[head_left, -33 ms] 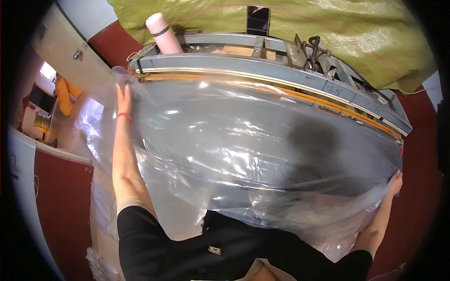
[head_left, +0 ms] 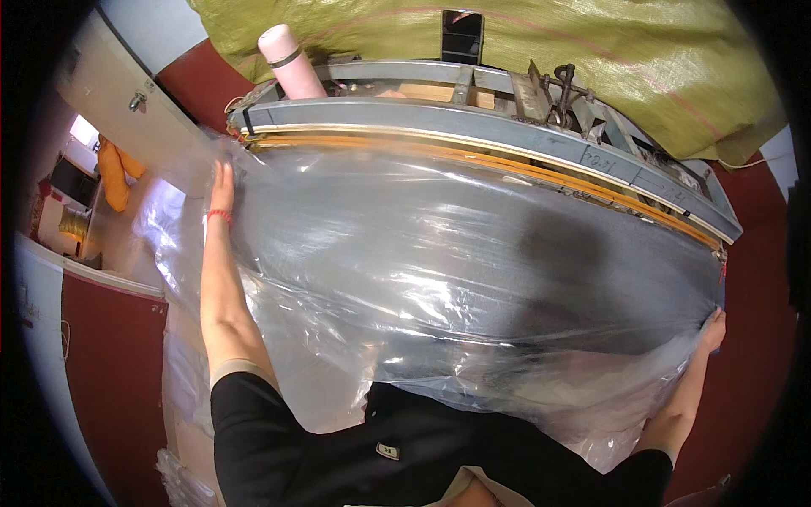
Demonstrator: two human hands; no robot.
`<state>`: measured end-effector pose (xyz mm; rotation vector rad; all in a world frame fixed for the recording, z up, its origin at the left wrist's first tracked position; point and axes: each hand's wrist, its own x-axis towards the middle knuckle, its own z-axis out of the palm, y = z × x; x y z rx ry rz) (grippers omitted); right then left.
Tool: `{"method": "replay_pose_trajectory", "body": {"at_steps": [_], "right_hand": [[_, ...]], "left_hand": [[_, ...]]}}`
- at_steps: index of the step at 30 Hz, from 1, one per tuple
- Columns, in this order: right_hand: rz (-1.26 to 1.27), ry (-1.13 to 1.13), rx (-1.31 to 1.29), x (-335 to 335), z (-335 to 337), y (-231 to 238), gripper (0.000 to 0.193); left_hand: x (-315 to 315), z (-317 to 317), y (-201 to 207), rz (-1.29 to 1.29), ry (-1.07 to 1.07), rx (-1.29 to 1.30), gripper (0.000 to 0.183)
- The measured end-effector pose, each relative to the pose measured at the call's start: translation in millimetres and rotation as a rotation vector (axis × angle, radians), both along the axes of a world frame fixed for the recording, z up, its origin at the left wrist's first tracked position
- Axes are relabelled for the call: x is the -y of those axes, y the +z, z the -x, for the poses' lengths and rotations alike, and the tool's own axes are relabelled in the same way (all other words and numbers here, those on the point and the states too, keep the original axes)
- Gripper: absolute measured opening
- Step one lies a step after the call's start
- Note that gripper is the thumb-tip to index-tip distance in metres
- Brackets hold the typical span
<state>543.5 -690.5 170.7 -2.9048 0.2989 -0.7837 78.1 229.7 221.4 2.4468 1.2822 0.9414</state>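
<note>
A wide sheet of clear plastic film [head_left: 405, 279] is spread in front of me over a dark flat surface, and light glints along its creases. My left hand [head_left: 221, 193], with a red cord bracelet [head_left: 220, 215] at the wrist, rests against the film's far left part. Its fingers are stretched out straight and close together; the thumb is hidden. At the right side my right hand [head_left: 715, 329] is closed on the film's edge, where the folds gather toward it. The film's near part hangs down against my black shirt.
A grey metal frame [head_left: 355, 110] with orange strips [head_left: 507, 165] runs along the far side. On it stand a pink bottle [head_left: 290, 63] and a dark clamp [head_left: 564, 93]. Green woven sheeting [head_left: 642, 59] hangs behind. At left are a door [head_left: 118, 84] and more loose film [head_left: 173, 228].
My left hand has come slightly nearer to me, and its fingers, apart before, are now together. The film's far left part lies smoother and tauter. My right hand has barely moved.
</note>
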Motion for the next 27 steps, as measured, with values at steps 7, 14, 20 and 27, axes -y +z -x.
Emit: {"method": "replay_pose_trajectory", "body": {"at_steps": [7,14,20,27], "right_hand": [[0.047,-0.069,-0.101,-5,-9,2,0.042],[-0.057,-0.110,-0.088,2,11,19,0.047],[-0.160,-0.111,-0.159,-42,17,38,0.048],[-0.009,-0.086,-0.048,-15,-1,10,0.039]], "left_hand": [[-49,158,-54,0.199,0.261,-0.345,0.058],[75,54,6,-0.102,0.129,-0.317,0.037],[227,-65,31,0.435,-0.565,0.140,0.028],[457,-125,49,0.970,-1.445,-0.154,0.028]]}}
